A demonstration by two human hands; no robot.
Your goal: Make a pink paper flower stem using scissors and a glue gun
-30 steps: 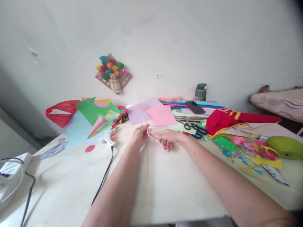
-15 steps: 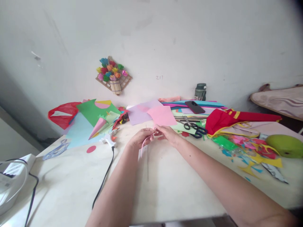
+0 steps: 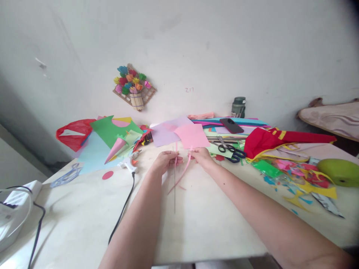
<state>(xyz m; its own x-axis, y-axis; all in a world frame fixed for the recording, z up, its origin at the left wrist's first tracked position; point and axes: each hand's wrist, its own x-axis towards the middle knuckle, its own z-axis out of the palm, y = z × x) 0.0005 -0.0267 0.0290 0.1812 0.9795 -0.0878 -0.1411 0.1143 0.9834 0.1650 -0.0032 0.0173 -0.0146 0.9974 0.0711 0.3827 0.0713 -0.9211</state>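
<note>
Pinches a narrow, curling pink paper strip (image 3: 183, 172) over the middle of the pale surface (image 3: 218, 224) with the right hand (image 3: 200, 155), thumb and fingertips drawn together on its upper part, bowing it down toward seven o'clock. Grips another length of pink paper (image 3: 175, 164) with the left hand (image 3: 166, 160), fingers bent and closed on it, one end rising toward twelve, the other dropping toward six. Leaves a narrow gap between the two hands. Cannot tell whether joined as one piece or separate.

Hides parts of both lengths behind the fingers. Shows a thin dark straight line (image 3: 174, 196) running toward six below the left hand, too fine to identify as wire or mark. Has a squarish pink paper sheet (image 3: 195, 136) at one o'clock from the hands, dark-handled scissors (image 3: 238, 154) at three and a white glue gun (image 3: 128, 164) at nine. Loses both forearms past the lower edges.
</note>
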